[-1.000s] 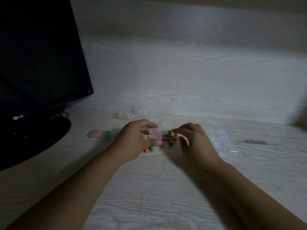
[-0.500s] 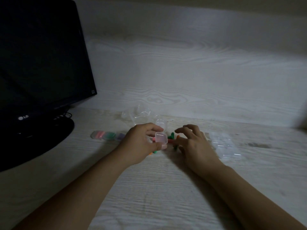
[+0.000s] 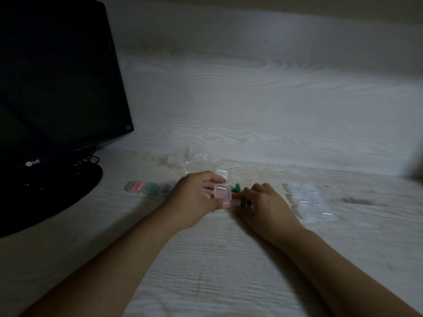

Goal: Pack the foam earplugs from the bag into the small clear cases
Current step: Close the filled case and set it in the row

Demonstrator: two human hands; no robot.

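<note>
Pale wood desk (image 3: 217, 271) at frame centre: my left hand (image 3: 194, 197) pinches an open clear case (image 3: 223, 189), lid up, contents unclear. My right hand (image 3: 265, 202), fingers curled, pinches among loose earplugs (image 3: 237, 188). Empty cases (image 3: 306, 200) sit right, crumpled bag (image 3: 192, 156) behind.

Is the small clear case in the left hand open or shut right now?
Open. The left hand holds the clear case, whose lid stands hinged up behind the base.

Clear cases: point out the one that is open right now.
The open case held in the left hand, lid hinged up; the filled cases at left and the empty cases at right lie untouched.
</note>
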